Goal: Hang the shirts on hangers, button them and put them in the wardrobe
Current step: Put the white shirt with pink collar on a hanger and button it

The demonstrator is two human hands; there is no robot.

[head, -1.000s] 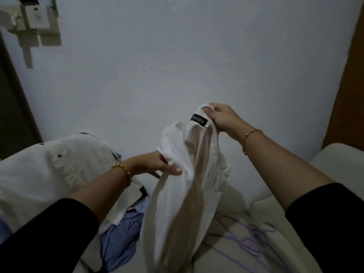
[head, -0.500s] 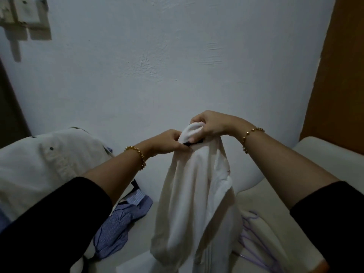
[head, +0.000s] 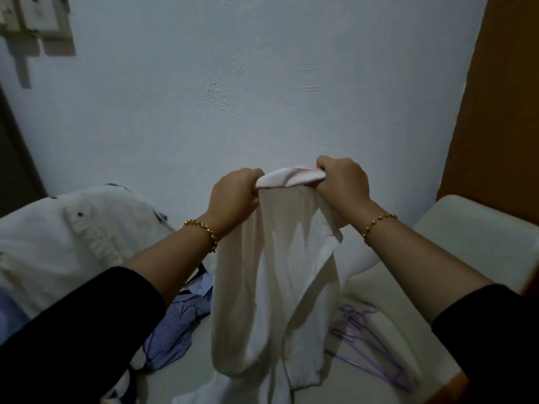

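A white shirt (head: 271, 281) hangs in front of me, held up by its collar. My left hand (head: 234, 196) grips the collar's left end and my right hand (head: 342, 185) grips its right end, with the collar stretched between them. The shirt's body falls in folds down to the cream sofa seat. Purple hangers (head: 367, 342) lie on the seat at the lower right, partly behind the shirt. A cream shirt with dark buttons (head: 67, 237) lies spread at the left, and a blue patterned shirt (head: 172, 328) is crumpled beside it.
A pale wall (head: 233, 83) stands close ahead. The cream sofa (head: 472, 234) has its armrest at the right. A brown wooden panel (head: 501, 97) rises at the far right. A switch box (head: 38, 16) is mounted at the upper left.
My hands moved apart along the collar, spreading it out between them. The shirt's black label is no longer visible. The view has shifted slightly left and down.
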